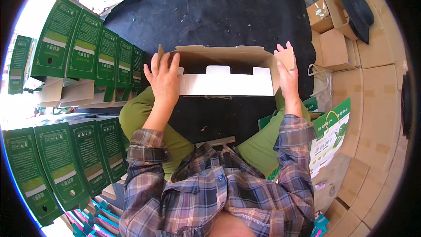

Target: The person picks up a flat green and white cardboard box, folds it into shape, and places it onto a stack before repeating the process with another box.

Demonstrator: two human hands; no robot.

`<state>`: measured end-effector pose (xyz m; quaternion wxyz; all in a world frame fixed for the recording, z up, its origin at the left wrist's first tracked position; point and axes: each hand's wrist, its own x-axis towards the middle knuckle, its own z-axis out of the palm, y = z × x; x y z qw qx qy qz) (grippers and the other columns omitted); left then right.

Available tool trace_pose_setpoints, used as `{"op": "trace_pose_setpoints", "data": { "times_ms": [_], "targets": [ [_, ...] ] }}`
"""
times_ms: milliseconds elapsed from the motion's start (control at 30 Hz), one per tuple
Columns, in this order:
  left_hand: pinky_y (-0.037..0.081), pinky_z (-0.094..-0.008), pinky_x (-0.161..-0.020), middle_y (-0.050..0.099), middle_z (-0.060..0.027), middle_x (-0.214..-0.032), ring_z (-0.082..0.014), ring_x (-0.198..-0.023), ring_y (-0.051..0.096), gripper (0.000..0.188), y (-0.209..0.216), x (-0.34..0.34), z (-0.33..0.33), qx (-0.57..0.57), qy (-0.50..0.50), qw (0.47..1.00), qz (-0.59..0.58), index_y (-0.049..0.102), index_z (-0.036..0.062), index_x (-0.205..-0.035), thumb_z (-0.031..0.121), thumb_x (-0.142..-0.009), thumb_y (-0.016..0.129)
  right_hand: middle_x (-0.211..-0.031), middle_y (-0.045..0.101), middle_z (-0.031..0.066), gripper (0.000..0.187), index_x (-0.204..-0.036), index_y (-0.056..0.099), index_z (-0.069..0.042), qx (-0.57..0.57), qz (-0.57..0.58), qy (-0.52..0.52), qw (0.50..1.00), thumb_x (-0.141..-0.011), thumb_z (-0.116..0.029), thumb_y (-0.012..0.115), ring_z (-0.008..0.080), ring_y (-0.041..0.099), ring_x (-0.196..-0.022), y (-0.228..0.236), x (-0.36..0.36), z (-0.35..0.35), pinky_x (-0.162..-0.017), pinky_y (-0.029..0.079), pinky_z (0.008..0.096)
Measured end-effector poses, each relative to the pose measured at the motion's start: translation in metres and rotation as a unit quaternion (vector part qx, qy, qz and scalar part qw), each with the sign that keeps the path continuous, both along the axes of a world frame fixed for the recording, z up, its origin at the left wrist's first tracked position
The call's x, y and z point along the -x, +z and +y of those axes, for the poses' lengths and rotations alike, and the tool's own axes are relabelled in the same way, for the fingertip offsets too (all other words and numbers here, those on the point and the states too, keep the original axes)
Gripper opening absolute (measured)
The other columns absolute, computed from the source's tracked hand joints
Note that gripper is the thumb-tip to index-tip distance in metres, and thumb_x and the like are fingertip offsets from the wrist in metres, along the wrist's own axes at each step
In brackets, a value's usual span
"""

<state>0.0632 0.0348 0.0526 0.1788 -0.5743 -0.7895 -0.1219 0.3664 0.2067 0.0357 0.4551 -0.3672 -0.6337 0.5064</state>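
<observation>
An unfolded cardboard box (pixel 226 84) stands between my knees. Its near wall is white with tabs along the edge, and the inside is plain brown. At the box's left end my left hand (pixel 163 81) holds on with fingers spread over the end wall beside a small raised flap. My right hand (pixel 288 77) grips the opposite end, thumb against the brown end flap (pixel 286 59) and fingers behind it. The top is open, and dark ground cloth shows through the inside. Part of the left end is hidden by my left hand.
Green printed boxes (pixel 55 44) stand in a row at far left, with more green boxes (pixel 57 162) nearer. Black cloth (pixel 210 13) covers the ground ahead. Brown cartons (pixel 377 105) line the right side, with a black hat (pixel 356 14) on them. A green-white flattened box (pixel 331 134) leans by my right arm.
</observation>
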Motion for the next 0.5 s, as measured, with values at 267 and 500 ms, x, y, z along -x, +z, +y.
{"op": "trace_pose_setpoints", "data": {
  "times_ms": [267,500],
  "targets": [
    [0.033,-0.0552,-0.101,0.044,-0.005,-0.14,-0.0321,-0.134,0.032,0.058,-0.007,-0.006,0.011,0.077,-0.042,0.993,0.074,0.044,0.025,-0.138,0.007,-0.083,0.05,-0.143,0.041,0.0187,0.062,-0.147,0.027,-0.007,-0.034,-0.008,0.019,0.999,-0.09,0.001,0.05,0.0257,0.044,-0.129,0.003,0.006,-0.009,-0.108,0.033,0.0347],
    [0.036,-0.0552,-0.101,0.037,-0.0078,-0.145,-0.0354,-0.135,0.029,0.076,-0.006,-0.006,0.015,0.099,-0.057,0.993,0.038,0.039,0.0238,-0.142,0.001,-0.073,0.062,-0.145,0.04,0.0137,0.037,-0.116,0.067,-0.011,-0.177,-0.233,0.057,0.954,-0.079,-0.015,0.072,0.0303,0.037,-0.131,-0.003,0.007,-0.008,-0.108,0.031,0.0397]
  ]
}}
